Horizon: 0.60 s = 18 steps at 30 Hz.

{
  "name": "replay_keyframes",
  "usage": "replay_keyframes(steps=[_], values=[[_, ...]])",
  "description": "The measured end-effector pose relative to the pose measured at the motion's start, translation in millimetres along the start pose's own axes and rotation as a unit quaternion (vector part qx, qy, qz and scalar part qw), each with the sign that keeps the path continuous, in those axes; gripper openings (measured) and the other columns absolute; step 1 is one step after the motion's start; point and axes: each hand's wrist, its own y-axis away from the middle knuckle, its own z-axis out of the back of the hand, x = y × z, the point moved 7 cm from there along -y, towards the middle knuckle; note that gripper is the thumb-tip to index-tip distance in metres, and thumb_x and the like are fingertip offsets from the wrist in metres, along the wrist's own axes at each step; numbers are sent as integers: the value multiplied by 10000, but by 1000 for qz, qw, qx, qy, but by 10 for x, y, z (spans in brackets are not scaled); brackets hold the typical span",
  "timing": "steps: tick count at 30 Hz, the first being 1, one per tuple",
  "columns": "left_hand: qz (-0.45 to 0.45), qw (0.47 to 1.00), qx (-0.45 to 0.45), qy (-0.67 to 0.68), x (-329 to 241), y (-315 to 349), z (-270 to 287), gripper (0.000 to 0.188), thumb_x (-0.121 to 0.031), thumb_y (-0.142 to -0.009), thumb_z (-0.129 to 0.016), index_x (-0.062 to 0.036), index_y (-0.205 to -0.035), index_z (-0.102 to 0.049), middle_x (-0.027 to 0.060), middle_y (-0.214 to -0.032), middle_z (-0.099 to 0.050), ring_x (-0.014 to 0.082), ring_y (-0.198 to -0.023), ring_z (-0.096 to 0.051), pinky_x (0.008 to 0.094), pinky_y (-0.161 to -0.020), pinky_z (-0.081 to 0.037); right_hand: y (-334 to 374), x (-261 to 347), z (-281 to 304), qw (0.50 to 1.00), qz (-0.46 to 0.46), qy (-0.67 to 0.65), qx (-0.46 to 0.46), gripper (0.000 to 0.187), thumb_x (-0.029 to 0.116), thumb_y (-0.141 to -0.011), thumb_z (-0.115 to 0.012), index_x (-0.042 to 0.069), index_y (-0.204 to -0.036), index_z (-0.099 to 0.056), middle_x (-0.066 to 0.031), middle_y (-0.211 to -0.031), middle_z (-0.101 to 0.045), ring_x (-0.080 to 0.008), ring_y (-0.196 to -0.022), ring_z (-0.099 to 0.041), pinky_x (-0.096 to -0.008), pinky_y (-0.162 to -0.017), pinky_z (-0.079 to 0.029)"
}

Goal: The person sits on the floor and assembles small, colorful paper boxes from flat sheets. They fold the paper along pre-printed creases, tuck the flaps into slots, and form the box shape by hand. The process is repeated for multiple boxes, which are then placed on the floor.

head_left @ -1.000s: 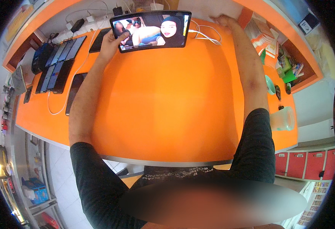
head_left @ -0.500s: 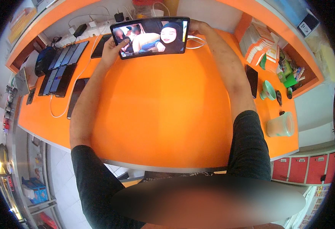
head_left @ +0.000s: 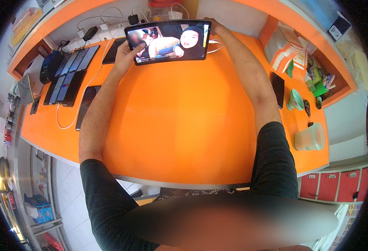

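Observation:
A dark-framed tablet (head_left: 167,42) with a video playing on its screen is held up over the far side of the orange table (head_left: 180,121). My left hand (head_left: 126,54) grips its left edge, the thumb lying over the screen. At the upper right corner is my right hand (head_left: 218,28), closed on the edge, with its fingers mostly hidden behind the tablet. A loop of white cable (head_left: 214,46) shows beside the tablet's right side. Behind my left hand lies a flat dark device (head_left: 112,52).
On the left are several phones (head_left: 69,83), a white cable (head_left: 92,78) and a dark slab (head_left: 86,106) by my forearm. Power plugs (head_left: 104,27) line the back. A dark phone (head_left: 277,90), green dish (head_left: 295,99) and translucent tub (head_left: 309,137) stand right, below stacked papers (head_left: 282,47).
The tablet and both hands have shifted very slightly right in the picture. The picture on the screen has changed a little. Both hands keep their hold.

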Motion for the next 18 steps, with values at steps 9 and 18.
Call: replay_keyframes(steps=[9, 18], values=[[-11, 994, -53, 97, -143, 22, -53, 463, -121, -911, -732, 10, -1282, -488, 96, -1171, -669, 166, -1065, -638, 304, -912, -506, 612, -652, 302, 991, 52, -81, -91, 427, 386, -952, -573, -1, -1060, -716, -146, -1096, -714, -243, -1082, -655, -384, -932, -514], [-53, 991, -86, 84, 191, -54, 90, 528, -218, -926, -724, 24, -1307, -450, 118, -1244, -603, 178, -1126, -598, 302, -966, -470, 1706, -10, 531, 957, 105, -238, -130, 427, 336, -955, -591, 40, -1261, -616, -125, -1256, -652, -262, -1224, -561, -367, -1062, -405]])
